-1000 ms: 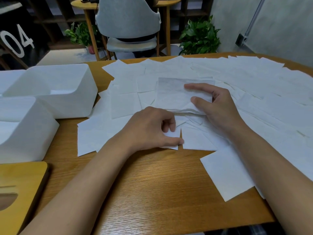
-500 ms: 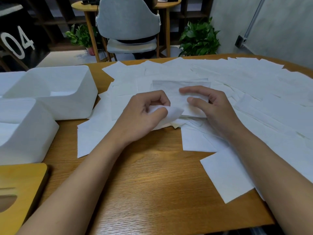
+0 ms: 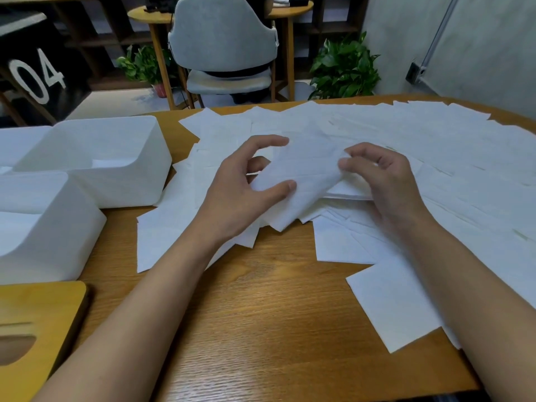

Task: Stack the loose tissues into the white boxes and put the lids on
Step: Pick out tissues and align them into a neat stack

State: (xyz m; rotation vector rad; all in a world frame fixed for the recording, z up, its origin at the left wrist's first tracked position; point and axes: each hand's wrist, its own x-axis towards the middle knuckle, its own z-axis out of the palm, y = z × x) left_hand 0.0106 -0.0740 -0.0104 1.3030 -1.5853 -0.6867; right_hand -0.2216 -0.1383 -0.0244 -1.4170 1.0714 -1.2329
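Many loose white tissues (image 3: 435,158) lie spread over the wooden table (image 3: 261,314). My left hand (image 3: 243,192) and my right hand (image 3: 383,181) together hold one tissue (image 3: 307,169) just above a small stack of tissues (image 3: 348,192). The left thumb and fingers pinch its left side, the right fingertips pinch its right edge. Two open white boxes stand at the left: one further back (image 3: 95,161) and one nearer (image 3: 43,227). A wooden lid (image 3: 32,329) with a slot lies at the near left corner.
A grey chair (image 3: 223,47) and two potted plants (image 3: 345,71) stand beyond the table's far edge. Part of another white box (image 3: 17,140) shows at the far left. Bare wood lies between my forearms.
My left hand picked a tissue up from near the table's front and carried it up over the stack. My right hand lifted off the stack and took the tissue's right edge.
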